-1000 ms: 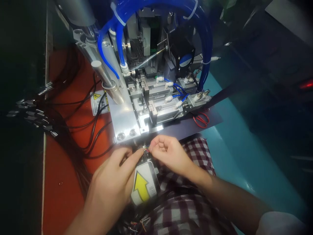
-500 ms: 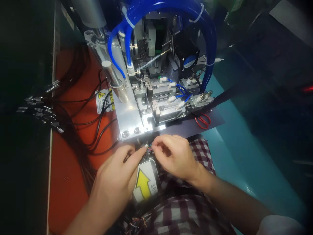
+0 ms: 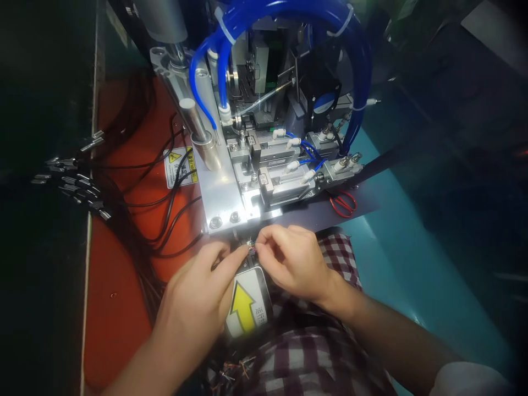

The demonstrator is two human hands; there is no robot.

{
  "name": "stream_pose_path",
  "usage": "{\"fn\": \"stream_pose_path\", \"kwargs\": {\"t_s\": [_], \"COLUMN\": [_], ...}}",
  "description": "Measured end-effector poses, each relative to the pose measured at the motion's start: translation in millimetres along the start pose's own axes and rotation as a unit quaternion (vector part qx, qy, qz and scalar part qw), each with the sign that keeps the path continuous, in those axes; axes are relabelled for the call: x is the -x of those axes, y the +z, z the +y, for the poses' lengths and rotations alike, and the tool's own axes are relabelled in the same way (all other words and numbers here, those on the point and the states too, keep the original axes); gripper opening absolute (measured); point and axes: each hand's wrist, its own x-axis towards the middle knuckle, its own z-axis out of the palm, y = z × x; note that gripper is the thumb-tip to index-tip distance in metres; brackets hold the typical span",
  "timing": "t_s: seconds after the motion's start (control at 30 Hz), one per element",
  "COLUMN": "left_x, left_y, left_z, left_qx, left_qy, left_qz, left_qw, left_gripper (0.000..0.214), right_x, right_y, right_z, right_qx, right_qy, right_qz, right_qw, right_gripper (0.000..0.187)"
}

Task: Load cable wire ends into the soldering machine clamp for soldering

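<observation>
My left hand [image 3: 198, 297] and my right hand [image 3: 295, 261] meet just below the machine's metal base plate [image 3: 220, 192]. Both pinch the thin coloured wire ends [image 3: 250, 244] of a cable between thumb and forefinger. Right under the fingers sits a white label with a yellow arrow [image 3: 245, 309]. More stripped wire ends [image 3: 235, 369] lie on my checked clothing [image 3: 305, 352] near the bottom edge.
A metal machine with blue air hoses [image 3: 284, 14] and pneumatic fittings fills the upper middle. Black cables with metal plugs [image 3: 78, 184] spread over the red surface [image 3: 115, 308] at the left. Red-handled scissors [image 3: 343, 202] lie on a dark sheet at the right, beside a teal surface [image 3: 396, 253].
Both hands stay pinched on the wire ends. My right fingers have closed in toward the left fingertips, and the view has drifted slightly so that the machine sits further right.
</observation>
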Motion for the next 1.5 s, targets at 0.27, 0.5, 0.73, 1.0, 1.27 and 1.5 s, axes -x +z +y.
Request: {"fn": "stream_pose_path", "kwargs": {"t_s": [0.27,0.5,0.73,1.0,1.27,1.5], "left_x": [-1.0,0.1,-0.6,0.3,-0.7,-3.3], "left_y": [-0.5,1.1,1.6,0.2,-0.9,-2.1], "left_z": [1.0,0.1,-0.3,0.3,0.4,0.5], "left_qx": [0.004,0.003,-0.004,-0.002,-0.004,-0.019], "left_qy": [0.004,0.004,0.000,0.005,0.006,0.014], "left_qz": [0.005,-0.002,0.002,0.005,0.010,0.012], "left_qw": [1.000,1.000,1.000,1.000,1.000,1.000], "left_gripper": [0.029,0.029,0.029,0.029,0.028,0.028], "right_x": [-1.4,-0.9,-0.1,-1.0,0.2,-4.1], "right_y": [0.7,-0.4,-0.1,-0.4,-0.7,6.7], "right_z": [-2.6,-2.6,-1.4,-3.6,-2.0,-3.4], "right_qx": [-0.087,-0.099,-0.090,-0.096,-0.266,-0.404], "right_qy": [0.112,0.109,0.107,0.159,0.310,0.385], "right_qz": [-0.043,-0.045,-0.048,-0.067,-0.074,-0.100], "right_qw": [0.989,0.988,0.989,0.980,0.910,0.824], "right_gripper": [0.012,0.012,0.012,0.011,0.013,0.016]}}
